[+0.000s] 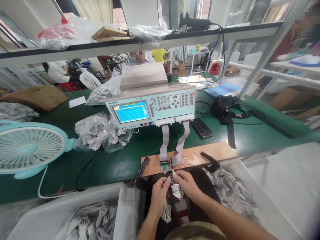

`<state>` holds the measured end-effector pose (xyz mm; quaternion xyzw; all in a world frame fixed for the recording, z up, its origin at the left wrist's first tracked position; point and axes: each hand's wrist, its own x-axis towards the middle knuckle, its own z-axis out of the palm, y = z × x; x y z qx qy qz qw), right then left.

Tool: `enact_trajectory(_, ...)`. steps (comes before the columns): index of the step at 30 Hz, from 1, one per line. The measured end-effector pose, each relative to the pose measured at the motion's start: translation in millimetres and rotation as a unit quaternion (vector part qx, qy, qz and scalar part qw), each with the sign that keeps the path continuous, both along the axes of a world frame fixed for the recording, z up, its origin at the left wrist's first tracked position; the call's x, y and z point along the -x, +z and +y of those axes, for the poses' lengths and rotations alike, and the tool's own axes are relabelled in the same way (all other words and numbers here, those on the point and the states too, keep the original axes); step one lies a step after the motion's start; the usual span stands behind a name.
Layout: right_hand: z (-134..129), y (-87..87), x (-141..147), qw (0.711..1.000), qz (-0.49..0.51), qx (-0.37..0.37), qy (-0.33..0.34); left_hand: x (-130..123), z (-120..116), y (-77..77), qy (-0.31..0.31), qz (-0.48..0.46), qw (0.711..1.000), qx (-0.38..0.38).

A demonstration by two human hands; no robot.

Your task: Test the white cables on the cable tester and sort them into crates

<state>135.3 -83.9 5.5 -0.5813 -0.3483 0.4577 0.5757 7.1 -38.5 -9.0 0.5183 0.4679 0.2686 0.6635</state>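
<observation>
My left hand (159,192) pinches one plug end of a white cable just below a small green circuit board (164,167). My right hand (187,183) pinches the other end at the connector beside that board. Between my hands hangs the coiled white cable (177,192). Another pale cable bundle (166,212) hangs under my left hand; what holds it is hidden. Two grey ribbon cables (163,141) run from the board and connector up to a bench tester (172,108) with a lit blue screen. A wooden strip (222,150) lies beneath the ribbons.
White bins of cables stand at left (122,203) and right (265,203). A turquoise fan (32,148) and bagged cables (96,131) occupy the left of the green table (112,168). A phone (202,128) and black pouch (222,106) lie right. A shelf (140,41) crosses above; people sit beyond.
</observation>
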Motion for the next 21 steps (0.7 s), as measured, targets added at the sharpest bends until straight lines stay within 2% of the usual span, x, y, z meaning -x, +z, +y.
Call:
enact_trajectory(5,1.5,10.9,-1.5,1.000,0.014,0.006,-0.001,6.0,4.6,7.0,-0.046,0.011,0.999,-0.023)
enact_trajectory(9,3.4,22.6,-0.3,0.995,0.093,0.043,0.001,13.0,13.7,16.0,-0.112,0.004,0.994,-0.016)
enact_trajectory(11,4.9,25.5,1.8,0.989,0.137,0.061,-0.009,14.6,17.3,17.8,-0.119,0.000,0.993,-0.019)
enact_trajectory(17,7.3,23.6,8.4,0.978,0.196,0.056,-0.038,9.8,17.5,11.9,-0.018,-0.010,0.999,-0.027)
enact_trajectory(21,6.5,22.6,8.8,0.980,0.192,0.044,-0.035,4.7,15.3,7.1,0.016,-0.020,1.000,-0.018)
